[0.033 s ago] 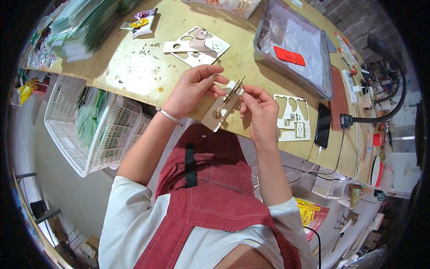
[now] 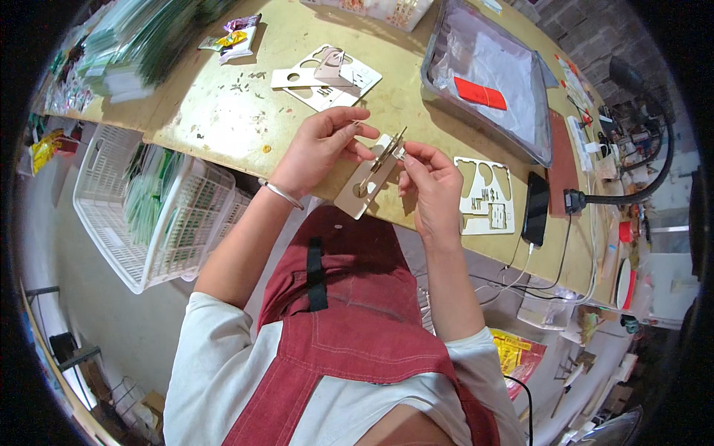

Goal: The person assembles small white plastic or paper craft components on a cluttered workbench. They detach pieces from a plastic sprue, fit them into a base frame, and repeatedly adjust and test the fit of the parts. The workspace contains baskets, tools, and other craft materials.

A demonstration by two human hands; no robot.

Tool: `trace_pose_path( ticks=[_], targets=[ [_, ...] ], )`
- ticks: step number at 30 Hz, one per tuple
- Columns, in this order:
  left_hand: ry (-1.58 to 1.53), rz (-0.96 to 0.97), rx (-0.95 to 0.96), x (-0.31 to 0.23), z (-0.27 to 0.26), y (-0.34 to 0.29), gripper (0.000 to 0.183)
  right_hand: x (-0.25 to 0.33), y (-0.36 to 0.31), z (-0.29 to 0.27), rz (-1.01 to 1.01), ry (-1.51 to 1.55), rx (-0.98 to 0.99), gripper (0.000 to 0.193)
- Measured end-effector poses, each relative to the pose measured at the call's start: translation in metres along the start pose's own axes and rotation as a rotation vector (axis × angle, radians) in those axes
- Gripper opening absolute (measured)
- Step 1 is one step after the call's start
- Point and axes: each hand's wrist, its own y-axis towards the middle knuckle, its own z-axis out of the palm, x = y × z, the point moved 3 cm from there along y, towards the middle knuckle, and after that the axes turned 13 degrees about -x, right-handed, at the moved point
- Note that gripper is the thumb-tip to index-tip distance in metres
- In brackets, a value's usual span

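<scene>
Between my hands a pale flat cut-out strip (image 2: 358,195) with a round hole lies at the table's front edge, and a thin upright piece (image 2: 387,154) stands across it. My right hand (image 2: 433,182) grips that upright piece at its right side with thumb and forefinger. On the other side my left hand (image 2: 320,149) is curled, thumb pressed to the fingers; whether a tiny part sits in that pinch cannot be made out. A cut-out sheet (image 2: 470,167) lies to the right of my right hand. Farther back rests a partly assembled cut-out set (image 2: 349,78) with an upright panel.
A grey tray (image 2: 428,74) holding clear plastic and a red packet (image 2: 480,93) stands at the back right. A phone (image 2: 535,208) with a cable lies right of the sheet. Stacked plastic sleeves (image 2: 126,56) fill the far left; a white basket (image 2: 123,245) stands below them.
</scene>
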Motion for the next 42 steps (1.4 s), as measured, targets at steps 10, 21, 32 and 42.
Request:
trace_pose_path(
  ticks=[10,21,32,42],
  targets=[
    [0.618,0.555,-0.057,-0.010,0.009,0.009,0.011,0.002,-0.001,0.003,-0.012,0.026,0.014,0.021],
    [0.519,0.469,-0.022,-0.010,0.016,0.011,0.013,-0.002,0.002,0.003,0.005,0.041,0.035,0.023],
    [0.507,0.462,-0.032,-0.010,0.017,0.010,0.017,0.002,0.000,0.008,-0.052,-0.041,-0.003,0.023],
    [0.420,0.418,-0.065,-0.011,0.019,0.011,0.009,0.003,-0.004,0.014,-0.163,-0.121,-0.044,0.020]
  ],
)
